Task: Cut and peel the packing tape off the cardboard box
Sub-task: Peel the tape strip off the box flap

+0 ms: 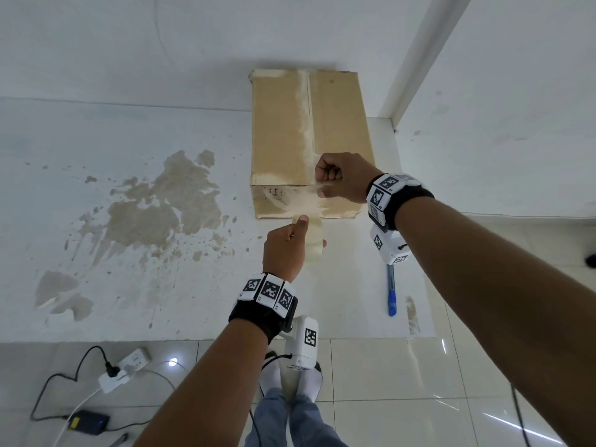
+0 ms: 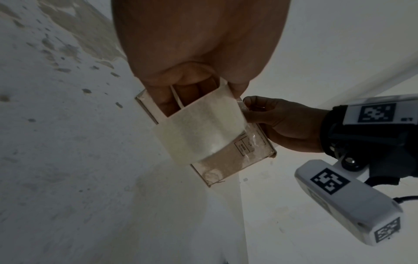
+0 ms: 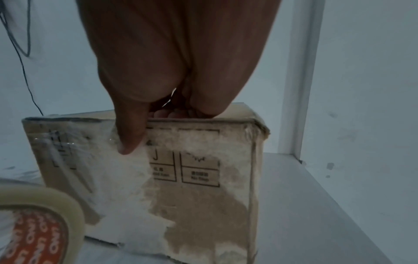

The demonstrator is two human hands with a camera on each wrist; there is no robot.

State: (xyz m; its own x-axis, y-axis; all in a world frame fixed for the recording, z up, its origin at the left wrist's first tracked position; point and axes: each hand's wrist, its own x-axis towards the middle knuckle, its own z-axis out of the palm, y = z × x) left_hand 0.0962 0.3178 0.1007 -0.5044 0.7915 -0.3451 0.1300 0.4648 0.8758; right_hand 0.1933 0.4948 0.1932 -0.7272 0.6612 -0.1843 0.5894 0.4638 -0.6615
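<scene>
Head view: the brown cardboard box (image 1: 309, 137) lies on the white stained bench (image 1: 129, 204), far right; the right hand (image 1: 342, 179) pinches a clear packing tape strip (image 1: 306, 188) at its near edge. The left hand (image 1: 285, 250) grips a pale tape roll (image 1: 314, 243). A blue utility knife (image 1: 391, 290) lies nearer, to the right.
Left wrist view: fingers (image 2: 187, 92) hook through the roll.
Right wrist view: the thumb (image 3: 130, 132) presses tape on the near face.
</scene>
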